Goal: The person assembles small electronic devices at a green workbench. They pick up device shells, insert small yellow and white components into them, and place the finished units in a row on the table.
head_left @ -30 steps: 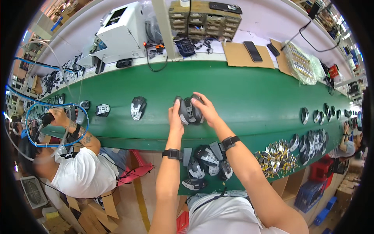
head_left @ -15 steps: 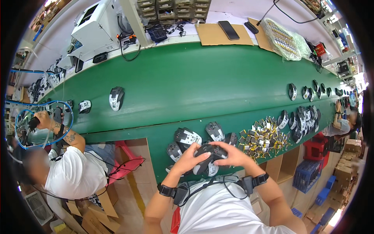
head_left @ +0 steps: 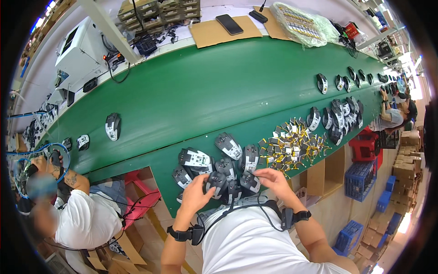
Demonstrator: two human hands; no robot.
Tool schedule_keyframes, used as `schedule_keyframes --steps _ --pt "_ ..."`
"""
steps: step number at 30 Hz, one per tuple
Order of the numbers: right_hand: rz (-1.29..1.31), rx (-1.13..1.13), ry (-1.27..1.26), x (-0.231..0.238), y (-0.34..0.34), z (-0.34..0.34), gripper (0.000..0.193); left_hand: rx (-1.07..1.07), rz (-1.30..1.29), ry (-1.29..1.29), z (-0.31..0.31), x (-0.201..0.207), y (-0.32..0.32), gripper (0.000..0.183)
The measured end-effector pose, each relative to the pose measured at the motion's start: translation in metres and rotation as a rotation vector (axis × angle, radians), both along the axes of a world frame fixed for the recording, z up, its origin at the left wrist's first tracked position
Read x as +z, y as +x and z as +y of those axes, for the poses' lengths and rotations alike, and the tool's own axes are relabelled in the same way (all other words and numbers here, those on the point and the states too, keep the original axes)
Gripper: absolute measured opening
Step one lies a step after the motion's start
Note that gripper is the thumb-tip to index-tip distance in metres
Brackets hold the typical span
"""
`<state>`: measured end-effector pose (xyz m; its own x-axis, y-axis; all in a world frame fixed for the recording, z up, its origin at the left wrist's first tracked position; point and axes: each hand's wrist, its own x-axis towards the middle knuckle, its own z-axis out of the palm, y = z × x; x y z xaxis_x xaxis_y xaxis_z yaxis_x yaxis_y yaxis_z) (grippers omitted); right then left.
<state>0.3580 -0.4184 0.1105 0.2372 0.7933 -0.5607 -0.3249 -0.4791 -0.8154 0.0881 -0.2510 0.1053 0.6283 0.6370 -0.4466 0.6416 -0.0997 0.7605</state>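
Near the front edge of the green bench, my left hand (head_left: 195, 195) grips a dark computer mouse shell (head_left: 216, 183), thumb on its near side. To its right, my right hand (head_left: 274, 181) pinches the edge of another dark mouse part (head_left: 249, 182). Whether these two pieces are joined cannot be made out. Around them lie several partly built mice with black shells and pale grey insides, among them one mouse (head_left: 196, 158) at the left and another mouse (head_left: 228, 145) farther back. A loose heap of small silver-and-dark flat pieces with yellow leads (head_left: 294, 145) spreads beyond my right hand.
More mice (head_left: 344, 114) cluster at the right. A long green belt (head_left: 182, 86) carries a single mouse (head_left: 112, 126) on the left. Behind it, a phone (head_left: 229, 24) lies on cardboard. A co-worker (head_left: 89, 214) sits at my left; another person (head_left: 388, 116) works far right.
My hands have moved apart from the one dark mouse they held together, each now at a separate piece. The view has shifted, so the bench scene sits farther left and higher.
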Motion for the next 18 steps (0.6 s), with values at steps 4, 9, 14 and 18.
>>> schedule_keyframes --steps 4,9,14,18 --pt "-0.402 -0.093 -0.204 -0.03 0.024 -0.037 0.023 0.294 -0.109 0.071 0.024 0.005 -0.012 0.029" --pt "-0.786 0.385 -0.137 -0.027 0.024 -0.05 0.029 0.45 -0.067 0.457 0.112 -0.014 -0.049 0.025" --pt "-1.14 0.545 0.046 -0.041 0.021 -0.053 0.021 0.578 0.13 0.89 0.21 -0.06 -0.085 0.061" --pt "-1.258 0.622 0.175 -0.046 0.021 -0.047 0.014 0.586 0.445 0.917 0.256 -0.088 -0.094 0.089"
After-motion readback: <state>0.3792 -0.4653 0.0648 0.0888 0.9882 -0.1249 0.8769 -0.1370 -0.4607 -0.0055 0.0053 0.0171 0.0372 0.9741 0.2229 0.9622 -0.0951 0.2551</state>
